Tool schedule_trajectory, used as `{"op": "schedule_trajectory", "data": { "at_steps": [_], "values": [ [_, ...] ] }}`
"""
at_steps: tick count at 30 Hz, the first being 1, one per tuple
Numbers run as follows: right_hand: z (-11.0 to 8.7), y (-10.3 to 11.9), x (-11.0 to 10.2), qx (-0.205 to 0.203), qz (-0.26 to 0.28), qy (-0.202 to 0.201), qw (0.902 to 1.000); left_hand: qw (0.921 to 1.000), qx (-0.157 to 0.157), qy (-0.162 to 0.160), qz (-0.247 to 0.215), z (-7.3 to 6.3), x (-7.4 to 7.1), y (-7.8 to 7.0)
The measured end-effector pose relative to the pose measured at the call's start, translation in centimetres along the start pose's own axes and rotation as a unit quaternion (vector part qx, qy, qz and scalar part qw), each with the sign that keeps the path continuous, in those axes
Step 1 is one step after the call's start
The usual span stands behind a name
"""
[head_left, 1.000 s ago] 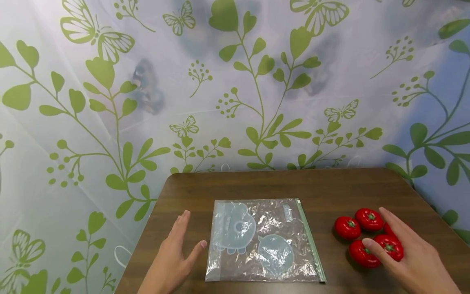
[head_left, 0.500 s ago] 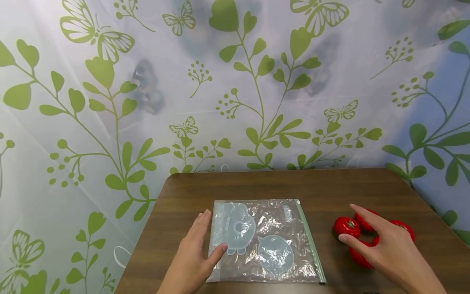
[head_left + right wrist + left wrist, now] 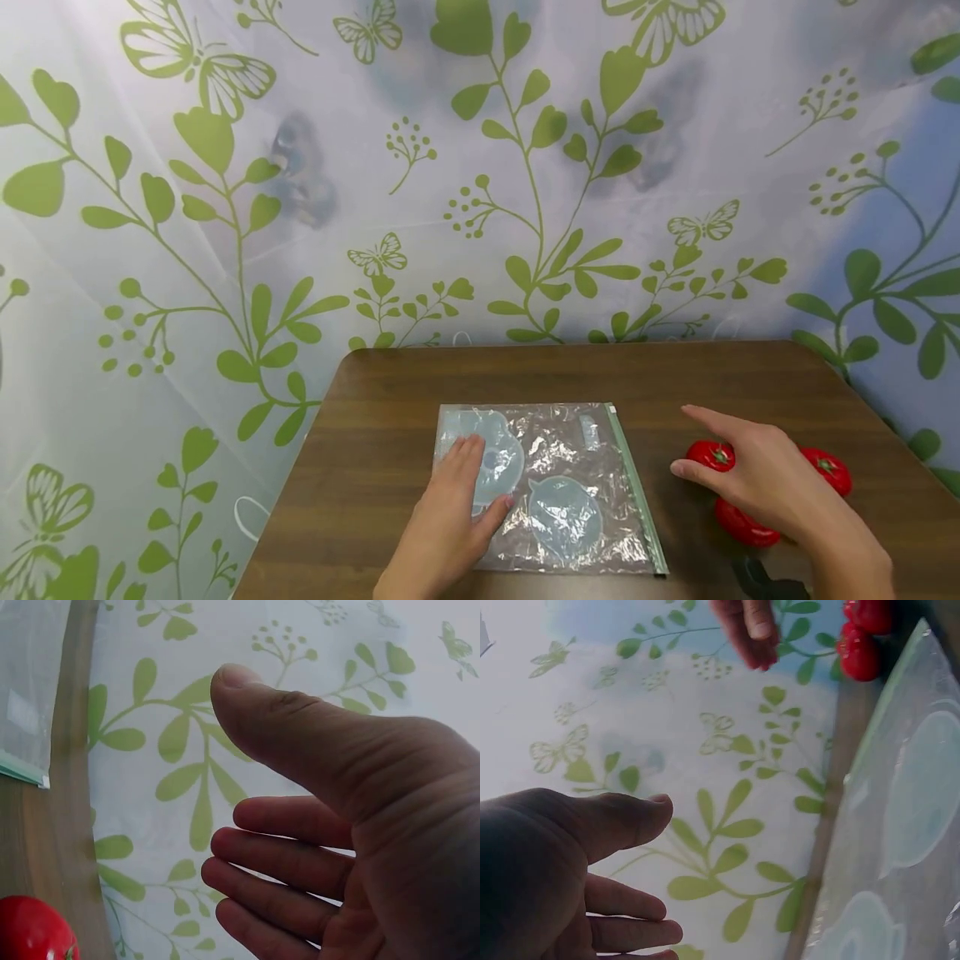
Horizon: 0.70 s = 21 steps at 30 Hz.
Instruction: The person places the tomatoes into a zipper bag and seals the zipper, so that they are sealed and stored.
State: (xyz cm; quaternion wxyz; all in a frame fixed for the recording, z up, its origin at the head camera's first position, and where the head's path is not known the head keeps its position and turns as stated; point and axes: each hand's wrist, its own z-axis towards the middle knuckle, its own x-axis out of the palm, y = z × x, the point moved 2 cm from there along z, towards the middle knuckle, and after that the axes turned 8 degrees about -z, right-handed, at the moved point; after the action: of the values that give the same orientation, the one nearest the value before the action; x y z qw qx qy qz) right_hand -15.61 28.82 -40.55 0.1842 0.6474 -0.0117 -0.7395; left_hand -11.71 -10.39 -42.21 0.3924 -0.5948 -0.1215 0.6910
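A clear zip bag with pale blue printed shapes and a green seal strip along its right edge lies flat on the brown table. My left hand rests flat on the bag's left half, fingers straight. My right hand hovers with fingers extended just right of the bag, above several red toy tomatoes and partly hiding them. The left wrist view shows the bag, the tomatoes and my left hand. My open right hand and one tomato appear in the right wrist view.
A translucent curtain printed with green leaves and butterflies hangs behind and left of the table. A dark object peeks out at the table's near edge below my right wrist.
My left hand slid right from the bare table onto the bag's left half. My right hand lifted off the tomatoes and moved left toward the bag's sealed edge.
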Motion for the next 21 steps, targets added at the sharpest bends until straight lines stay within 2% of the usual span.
{"op": "schedule_trajectory", "data": {
  "at_steps": [7,16,21],
  "values": [
    [2.1,0.1,0.4,-0.030,-0.012,0.025,0.9992,0.9991,-0.021,0.022,0.028,0.7,1.8,0.2],
    [4.1,-0.2,1.5,-0.063,-0.017,0.057,0.9962,0.9948,-0.083,0.058,0.010,1.3,4.6,1.3],
    [5.1,-0.2,2.5,-0.078,-0.017,0.074,0.9940,0.9924,-0.104,0.064,0.016,1.3,6.3,1.6]
  ]
}}
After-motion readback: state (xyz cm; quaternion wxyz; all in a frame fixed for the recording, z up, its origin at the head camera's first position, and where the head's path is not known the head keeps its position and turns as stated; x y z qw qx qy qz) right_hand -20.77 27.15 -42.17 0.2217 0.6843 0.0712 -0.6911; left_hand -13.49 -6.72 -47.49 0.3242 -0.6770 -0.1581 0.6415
